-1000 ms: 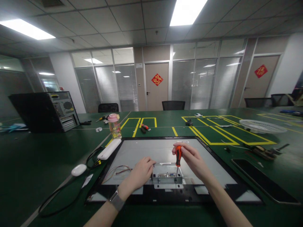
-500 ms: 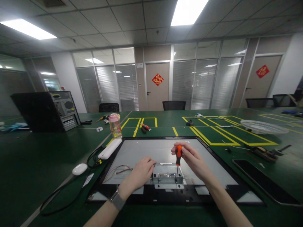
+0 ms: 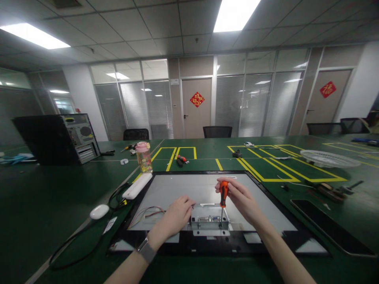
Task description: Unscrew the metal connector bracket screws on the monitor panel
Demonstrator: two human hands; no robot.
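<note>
In the head view my right hand [image 3: 238, 195] is closed round the orange-and-black handle of a screwdriver [image 3: 224, 194]. Its shaft points down, almost upright, with the tip at the right side of a metal bracket [image 3: 211, 232]. Connector ports show along that bracket. My left hand [image 3: 179, 215] grips the bracket's left end, its fingers bent over the edge; the thumb is hidden. Beneath both hands lies a large display panel [image 3: 189, 185], grey with a black frame. Thin wires [image 3: 148, 211] rest on it left of my left hand.
Left of the panel are a white power strip [image 3: 137, 187], a pink-lidded bottle [image 3: 144, 157], a white mouse [image 3: 100, 212] and black cable. A computer case [image 3: 56, 138] stands farther left. On the right lie a black phone-like slab [image 3: 328, 227], tools and a white round tray [image 3: 328, 158].
The screwdriver handle has turned slightly in my right hand, showing a different side. My left hand stays in place on the bracket.
</note>
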